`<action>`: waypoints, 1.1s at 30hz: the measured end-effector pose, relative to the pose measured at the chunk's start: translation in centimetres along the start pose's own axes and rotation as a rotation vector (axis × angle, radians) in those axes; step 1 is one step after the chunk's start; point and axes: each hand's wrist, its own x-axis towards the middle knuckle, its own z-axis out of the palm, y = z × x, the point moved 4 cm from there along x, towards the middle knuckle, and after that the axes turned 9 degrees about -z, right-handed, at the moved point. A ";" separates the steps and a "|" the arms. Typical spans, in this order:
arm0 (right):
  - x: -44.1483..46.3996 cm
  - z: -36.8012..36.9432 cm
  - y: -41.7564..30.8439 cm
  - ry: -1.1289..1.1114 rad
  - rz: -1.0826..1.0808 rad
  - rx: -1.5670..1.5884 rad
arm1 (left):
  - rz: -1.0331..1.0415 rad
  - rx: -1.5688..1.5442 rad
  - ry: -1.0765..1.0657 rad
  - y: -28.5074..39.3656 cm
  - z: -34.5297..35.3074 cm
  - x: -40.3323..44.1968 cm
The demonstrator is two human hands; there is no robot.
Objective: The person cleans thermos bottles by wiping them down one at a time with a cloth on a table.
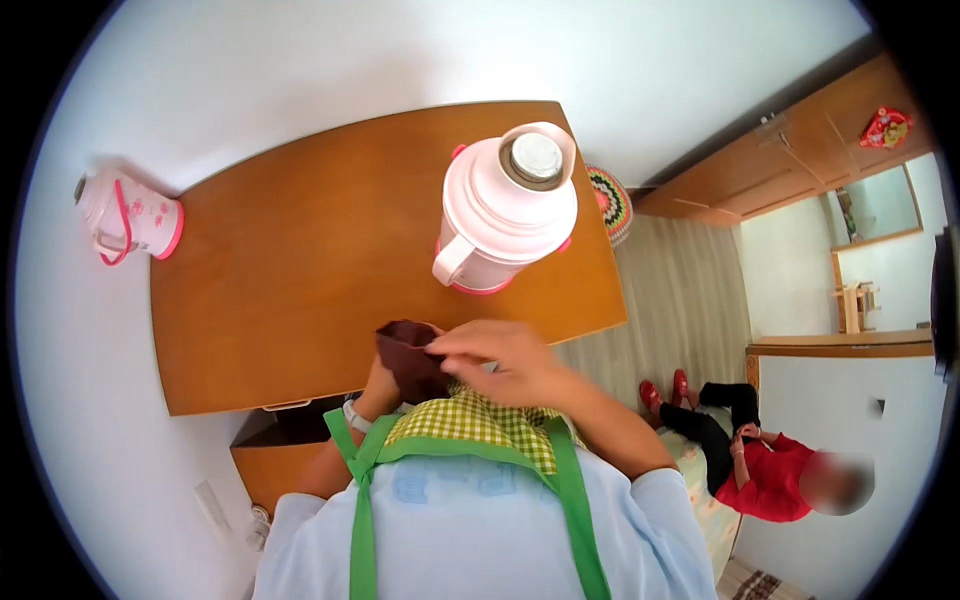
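My left hand (378, 387) holds a dark maroon cloth (412, 362) with folded, loose edges, just in front of the table's near edge. Most of its fingers are hidden behind the cloth. My right hand (510, 362) is at the right side of the cloth, fingers stretched toward it and thumb apart below; the fingertips overlap its edge, slightly blurred. Beyond my right hand a pink thermos flask (500, 225) stands upright on the wooden table (300, 250), with a silvery stopper in its mouth and its handle facing me.
A second pink flask (150, 220) with a flower print stands at the table's left end. A crocheted stool cover (610, 205) shows past the right edge. A person in red (765, 475) sits at the lower right. A wooden door (790, 140) is at the upper right.
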 end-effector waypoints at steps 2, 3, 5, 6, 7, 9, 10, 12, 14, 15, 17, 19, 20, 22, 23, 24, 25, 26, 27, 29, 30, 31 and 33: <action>-1.6 -3.7 0.9 0.179 0.172 0.090 | 0.495 0.018 0.187 2.4 -2.9 -0.6; -2.9 -5.3 1.6 0.307 0.352 0.245 | 0.484 0.018 0.194 4.8 -3.8 -0.7; -4.0 -8.7 3.4 0.650 0.239 0.164 | 0.401 -0.804 0.186 10.3 -5.9 -0.4; -3.8 -9.6 3.6 0.719 0.225 0.078 | 0.402 -0.803 0.198 10.8 -6.1 0.2; -3.3 -10.4 3.8 0.792 0.205 -0.012 | 0.378 -0.747 0.393 10.9 -6.8 0.8; -1.2 -10.8 3.6 0.726 0.154 -0.168 | 0.354 -0.691 0.582 11.8 -9.1 2.2; 0.0 -10.8 3.4 0.663 0.105 -0.324 | 0.549 -0.177 0.560 14.2 -10.3 3.3; 1.8 -10.8 3.6 0.599 0.136 -0.410 | 0.734 0.341 0.506 17.2 -10.5 4.9; 4.1 -9.9 3.2 0.491 0.020 -0.394 | 0.525 0.493 0.450 18.8 -9.5 7.5; 4.6 -9.5 3.4 0.503 0.020 -0.403 | 0.709 0.058 0.411 17.0 -8.9 9.1; 5.0 -9.6 4.8 0.568 0.040 -0.263 | 0.664 -0.455 0.218 15.4 -6.6 11.6; 4.5 -9.2 5.5 0.633 -0.007 -0.505 | 0.641 -0.431 0.197 15.1 -6.3 13.1; 4.1 -8.9 5.5 0.649 0.019 -0.531 | 0.618 -0.183 0.279 14.9 -6.9 13.1; 4.0 -8.9 5.7 0.677 0.011 -0.601 | 0.468 -0.549 0.167 14.5 -6.9 13.8; 4.2 -8.9 5.3 0.659 -0.010 -0.586 | 0.494 -0.383 0.153 15.2 -7.6 13.7; 4.2 -9.0 5.0 0.642 -0.025 -0.580 | 0.520 -0.223 0.130 15.6 -8.1 13.9; 4.3 -8.9 5.3 0.676 -0.062 -0.578 | 0.314 -0.506 0.019 14.9 -8.5 15.7; 4.3 -8.8 5.7 0.695 -0.050 -0.648 | 0.257 -1.000 -0.138 14.6 -8.4 17.6; 4.3 -8.7 5.7 0.692 -0.052 -0.663 | 0.338 -0.638 -0.065 14.8 -9.1 17.5; 4.3 -8.8 5.3 0.683 -0.021 -0.683 | 0.406 -0.349 -0.089 17.0 -10.3 17.2; 4.1 -8.7 5.6 0.676 0.015 -0.685 | 0.384 -0.422 -0.188 17.4 -10.4 17.6; 3.9 -8.6 5.7 0.675 0.012 -0.706 | 0.220 -0.614 -0.290 17.3 -10.4 18.5; 3.8 -8.7 5.5 0.696 0.003 -0.702 | 0.194 -0.514 -0.301 17.0 -11.1 20.1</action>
